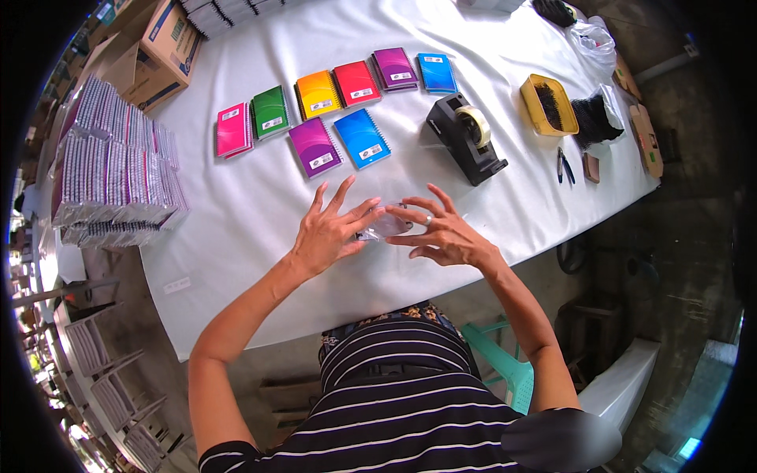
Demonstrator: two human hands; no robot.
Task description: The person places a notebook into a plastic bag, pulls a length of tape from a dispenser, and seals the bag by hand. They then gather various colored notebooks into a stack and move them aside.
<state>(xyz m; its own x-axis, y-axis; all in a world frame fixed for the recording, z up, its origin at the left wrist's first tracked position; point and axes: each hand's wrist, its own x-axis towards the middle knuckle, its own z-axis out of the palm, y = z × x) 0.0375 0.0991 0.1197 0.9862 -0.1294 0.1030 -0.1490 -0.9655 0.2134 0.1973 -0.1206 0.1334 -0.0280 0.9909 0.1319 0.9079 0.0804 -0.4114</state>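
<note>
A small piece of crumpled clear plastic (pixel 385 228) lies on the white-covered table in front of me, between my two hands. My left hand (pixel 331 230) is open with its fingers spread, and its fingertips touch the plastic's left side. From the right, my right hand (pixel 446 234), wearing a ring, reaches the plastic with fingers apart. Whether anything is inside the plastic I cannot tell. Just beyond my hands are a purple spiral notebook (pixel 315 147) and a blue one (pixel 363 138). A black tape dispenser (pixel 465 140) with a roll of tape stands beyond my right hand.
Further notebooks, including a green one (pixel 270 111) and a red one (pixel 356 83), lie behind. Tall stacks of wrapped notebooks (pixel 118 169) stand left, near a cardboard box (pixel 162 59). Right are a yellow tub (pixel 550 105) and pliers (pixel 564 166). A green chair (pixel 505 363) stands beside me.
</note>
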